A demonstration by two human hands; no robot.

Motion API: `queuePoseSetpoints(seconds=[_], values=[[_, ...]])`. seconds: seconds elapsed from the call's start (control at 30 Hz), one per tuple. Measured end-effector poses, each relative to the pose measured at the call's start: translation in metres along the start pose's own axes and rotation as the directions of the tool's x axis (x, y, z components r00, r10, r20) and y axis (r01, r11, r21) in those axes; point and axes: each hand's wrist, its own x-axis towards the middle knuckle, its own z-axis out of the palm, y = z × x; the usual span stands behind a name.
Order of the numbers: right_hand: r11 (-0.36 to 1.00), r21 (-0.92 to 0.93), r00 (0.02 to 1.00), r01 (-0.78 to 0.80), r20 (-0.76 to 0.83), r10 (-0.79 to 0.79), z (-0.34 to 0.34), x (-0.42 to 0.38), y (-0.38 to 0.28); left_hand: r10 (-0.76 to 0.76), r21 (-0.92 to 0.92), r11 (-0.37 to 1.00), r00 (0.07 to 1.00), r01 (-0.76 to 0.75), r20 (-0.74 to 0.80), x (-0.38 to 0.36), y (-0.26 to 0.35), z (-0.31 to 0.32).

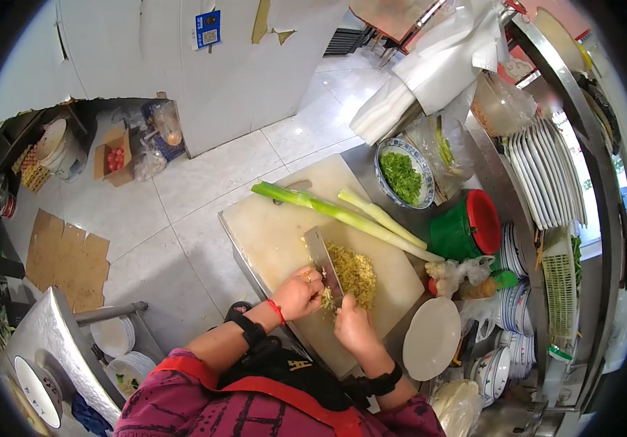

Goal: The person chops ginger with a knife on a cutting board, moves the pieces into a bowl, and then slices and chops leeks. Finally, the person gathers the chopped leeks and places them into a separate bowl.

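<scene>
My right hand [355, 328] is closed around the handle of a cleaver [324, 264], whose broad blade stands on edge on a pale cutting board [255, 229]. To the blade's left, my left hand [300, 293] has its fingers curled close to the steel; what they press on is hidden. Small pale chopped bits [327, 298] lie by those fingertips. On the other side of the blade spreads a heap of finely chopped yellowish food [355, 273]. Two leek stalks [328, 210] rest across the far part of the board.
Right of the board are a patterned bowl of chopped greens [403, 178], a green tub with a red lid [466, 226], and an oval white plate [432, 339]. Stacked plates [545, 175] stand on a shelf. Flattened cardboard [67, 258] lies on the floor at left.
</scene>
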Motion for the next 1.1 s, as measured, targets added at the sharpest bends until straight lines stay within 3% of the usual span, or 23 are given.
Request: queuePoseSetpoints(seconds=[0.13, 0.23, 0.37, 0.43, 0.53, 0.63, 0.67, 0.73, 0.83, 0.97, 1.1], values=[[0.992, 0.127, 0.995, 0.027, -0.101, -0.014, -0.006, 0.002, -0.001, 0.001, -0.008, 1.0, 0.999, -0.001, -0.033, -0.004, -0.001, 0.001], [0.991, 0.103, 0.997, 0.081, -0.001, -0.082, -0.038, -0.014, -0.012, -0.004, -0.013, 1.0, 0.999, 0.003, -0.04, -0.006, 0.0, 0.002], [0.998, 0.039, 0.994, 0.055, 0.097, -0.058, -0.02, -0.005, 0.001, -0.008, -0.017, 1.0, 1.0, 0.008, -0.01, -0.004, 0.0, 0.0], [0.986, 0.162, 0.998, 0.042, -0.055, -0.034, -0.003, 0.006, -0.001, 0.002, -0.014, 1.0, 1.0, -0.002, -0.017, -0.005, -0.001, 0.002], [0.985, 0.17, 0.99, 0.006, -0.137, 0.018, -0.001, 0.005, -0.001, 0.029, 0.018, 0.999, 0.999, -0.03, 0.019, -0.008, 0.011, -0.009], [0.979, 0.193, 0.986, 0.066, -0.161, -0.035, -0.014, -0.006, -0.005, 0.034, 0.084, 0.996, 0.999, -0.036, 0.033, -0.008, 0.012, -0.009], [0.978, 0.199, 0.987, 0.062, -0.156, -0.031, -0.022, -0.011, -0.009, 0.036, 0.12, 0.992, 0.999, -0.04, 0.033, -0.011, 0.011, -0.007], [0.995, 0.103, 1.0, -0.012, 0.006, 0.012, -0.042, -0.018, -0.017, 0.0, 0.139, 0.99, 0.995, -0.014, 0.097, -0.012, 0.008, -0.004], [1.0, 0.005, 0.996, -0.004, 0.092, 0.003, -0.04, -0.023, -0.015, 0.008, 0.128, 0.992, 0.999, -0.015, 0.053, -0.011, 0.007, -0.001], [0.999, -0.035, 0.991, 0.016, 0.133, -0.011, -0.025, -0.014, -0.004, 0.042, 0.092, 0.995, 0.999, -0.042, -0.001, -0.01, 0.004, 0.0], [0.995, 0.103, 1.0, 0.009, 0.012, -0.01, 0.0, 0.005, 0.001, 0.028, 0.075, 0.997, 0.999, -0.03, 0.023, -0.01, 0.004, -0.003]])
